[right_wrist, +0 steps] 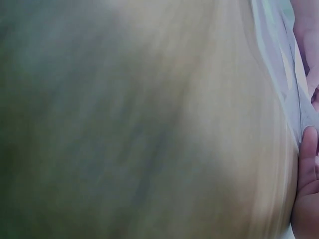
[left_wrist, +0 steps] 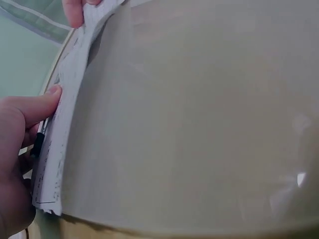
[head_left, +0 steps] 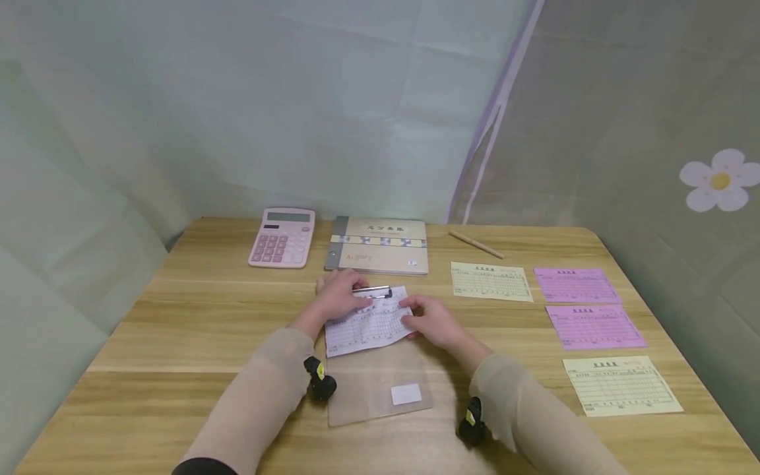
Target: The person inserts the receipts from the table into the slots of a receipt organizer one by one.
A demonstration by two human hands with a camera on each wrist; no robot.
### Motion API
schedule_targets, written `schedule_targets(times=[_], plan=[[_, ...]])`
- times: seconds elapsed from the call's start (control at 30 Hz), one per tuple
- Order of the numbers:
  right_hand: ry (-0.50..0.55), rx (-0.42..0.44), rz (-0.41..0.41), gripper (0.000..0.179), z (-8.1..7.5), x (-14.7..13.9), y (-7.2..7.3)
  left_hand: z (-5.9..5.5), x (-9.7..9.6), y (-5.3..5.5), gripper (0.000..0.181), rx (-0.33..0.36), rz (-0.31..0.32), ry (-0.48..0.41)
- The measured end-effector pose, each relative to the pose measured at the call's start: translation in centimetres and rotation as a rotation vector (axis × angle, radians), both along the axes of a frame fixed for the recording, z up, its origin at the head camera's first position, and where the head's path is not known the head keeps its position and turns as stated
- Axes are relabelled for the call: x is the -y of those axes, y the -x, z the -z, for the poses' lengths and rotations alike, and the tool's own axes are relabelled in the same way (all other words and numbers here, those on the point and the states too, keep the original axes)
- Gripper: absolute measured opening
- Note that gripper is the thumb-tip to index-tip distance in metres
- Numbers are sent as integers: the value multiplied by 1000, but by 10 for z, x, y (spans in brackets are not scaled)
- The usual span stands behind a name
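Observation:
A translucent clipboard (head_left: 362,389) with a small white label lies before me, its metal clip (head_left: 374,288) at the far end. Under the clip sits a white printed form (head_left: 365,333), its lower edge wavy and lifted off the board. My left hand (head_left: 344,295) grips the clip end, thumb on the paper; the left wrist view shows this thumb (left_wrist: 47,102) beside the clip's black end. At the form's right edge, my right hand (head_left: 436,321) pinches the paper between thumb and fingers. The right wrist view is mostly blurred tabletop, with the right thumb (right_wrist: 309,144) at its edge.
Behind the clipboard lie a pink calculator (head_left: 282,237) and a ledger book (head_left: 380,245). A thin wooden-coloured stick (head_left: 476,244) rests at the back right. Yellow forms (head_left: 491,282) and purple forms (head_left: 576,285) are spread on the right of the wooden table (head_left: 178,343).

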State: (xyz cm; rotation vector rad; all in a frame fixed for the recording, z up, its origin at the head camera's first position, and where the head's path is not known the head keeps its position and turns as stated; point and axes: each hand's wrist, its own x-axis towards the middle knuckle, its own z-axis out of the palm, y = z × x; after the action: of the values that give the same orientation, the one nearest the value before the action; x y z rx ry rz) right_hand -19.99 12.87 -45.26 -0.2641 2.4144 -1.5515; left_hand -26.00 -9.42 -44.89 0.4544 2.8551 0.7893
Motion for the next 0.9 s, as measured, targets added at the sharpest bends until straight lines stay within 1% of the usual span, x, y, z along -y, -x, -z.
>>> schedule_targets(times=[0.23, 0.4, 0.53, 0.67, 0.77, 0.9], plan=[[-43, -55, -25, 28, 3, 1, 0, -6, 0, 4, 33, 15, 24, 23], [-50, -65, -26, 27, 2, 2, -1, -9, 0, 5, 29, 19, 47, 38], [-44, -58, -4, 27, 1, 5, -2, -10, 1, 6, 27, 14, 69, 41], [-55, -46, 20, 18, 1, 8, -2, -11, 2, 6, 27, 22, 71, 55], [-59, -17, 53, 12, 1, 9, -1, -13, 2, 5, 26, 27, 73, 70], [-48, 18, 84, 15, 0, 10, 0, -14, 1, 6, 26, 28, 78, 77]])
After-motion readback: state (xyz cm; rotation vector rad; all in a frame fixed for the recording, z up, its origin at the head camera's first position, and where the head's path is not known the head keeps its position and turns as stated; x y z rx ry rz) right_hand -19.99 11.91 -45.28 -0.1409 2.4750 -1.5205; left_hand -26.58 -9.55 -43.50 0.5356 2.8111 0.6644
